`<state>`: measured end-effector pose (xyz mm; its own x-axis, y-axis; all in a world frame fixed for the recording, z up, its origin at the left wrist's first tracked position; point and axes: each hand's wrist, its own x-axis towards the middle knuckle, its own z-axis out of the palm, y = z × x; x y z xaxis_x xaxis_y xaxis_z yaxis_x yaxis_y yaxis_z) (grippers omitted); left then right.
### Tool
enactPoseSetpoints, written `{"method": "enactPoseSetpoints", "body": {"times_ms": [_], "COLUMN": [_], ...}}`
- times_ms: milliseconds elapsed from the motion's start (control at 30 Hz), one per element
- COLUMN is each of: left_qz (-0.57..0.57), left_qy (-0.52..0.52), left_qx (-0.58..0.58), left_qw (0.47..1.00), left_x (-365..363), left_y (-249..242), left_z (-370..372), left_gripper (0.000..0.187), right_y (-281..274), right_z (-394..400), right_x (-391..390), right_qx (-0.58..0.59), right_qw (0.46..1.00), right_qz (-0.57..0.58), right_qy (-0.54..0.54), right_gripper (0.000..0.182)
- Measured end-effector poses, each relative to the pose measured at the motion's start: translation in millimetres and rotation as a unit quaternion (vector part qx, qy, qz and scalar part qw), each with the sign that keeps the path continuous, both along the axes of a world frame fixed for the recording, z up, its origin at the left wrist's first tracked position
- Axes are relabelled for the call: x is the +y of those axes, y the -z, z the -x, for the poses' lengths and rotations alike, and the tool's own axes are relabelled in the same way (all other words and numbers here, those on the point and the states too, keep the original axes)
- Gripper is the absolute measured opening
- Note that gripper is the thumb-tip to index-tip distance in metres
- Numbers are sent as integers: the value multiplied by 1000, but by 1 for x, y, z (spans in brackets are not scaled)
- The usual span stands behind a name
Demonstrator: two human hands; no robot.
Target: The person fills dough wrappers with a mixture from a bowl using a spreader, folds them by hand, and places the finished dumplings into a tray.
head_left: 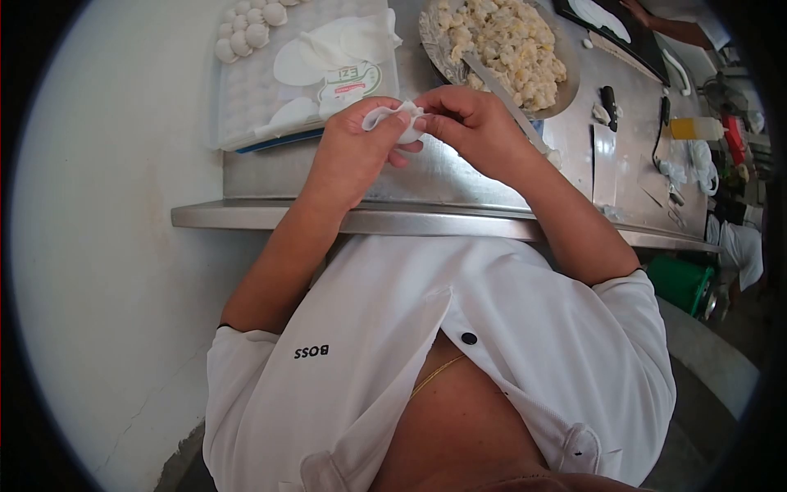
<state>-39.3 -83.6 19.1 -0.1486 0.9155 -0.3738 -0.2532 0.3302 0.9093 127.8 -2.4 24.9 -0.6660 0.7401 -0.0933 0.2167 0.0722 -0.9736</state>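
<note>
White wrapper dough (pixel 411 134), pinched between the left hand (pixel 357 139) and the right hand (pixel 482 127) above the steel bench (pixel 279 176) near the chunky filling (pixel 520 53), appears to be mid-fold, so the next move likely calls for gently pressing its loose edge together without tearing.

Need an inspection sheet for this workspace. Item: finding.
Surface: silver stainless-steel table, partly covered.
Job's things: thin curled white wrapper; flat round white wrappers; wide round metal bowl of pale chunky filling.
Clutter: black-handled metal knife; clear plastic bottle of yellow liquid.
Hands: left hand and right hand both on the curled wrapper.
Cables: nothing seen.
Surroundings: white wall, left; green plastic bucket; another person's arm, top right.
</note>
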Motion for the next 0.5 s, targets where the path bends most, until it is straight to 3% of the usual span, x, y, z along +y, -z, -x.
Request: {"method": "enactPoseSetpoints", "body": {"times_ms": [167, 267, 500], "left_qz": [-28, -10, -7], "left_qy": [-55, -23, 6], "left_qx": [-52, -26, 13], "left_qw": [997, 999, 1000], "left_x": [0, -1, -1], "left_y": [2, -2, 0], "left_z": [-1, -1, -1], "left_gripper": [32, 31, 32], "right_y": [5, 13, -6], "right_z": [-1, -5, -2], "right_x": [4, 6, 0], "right_qx": [-22, -35, -77], "right_qw": [993, 980, 994], "right_qz": [-115, -188, -76], "right_qy": [-14, -51, -25], "right_gripper": [11, 13, 13]}}
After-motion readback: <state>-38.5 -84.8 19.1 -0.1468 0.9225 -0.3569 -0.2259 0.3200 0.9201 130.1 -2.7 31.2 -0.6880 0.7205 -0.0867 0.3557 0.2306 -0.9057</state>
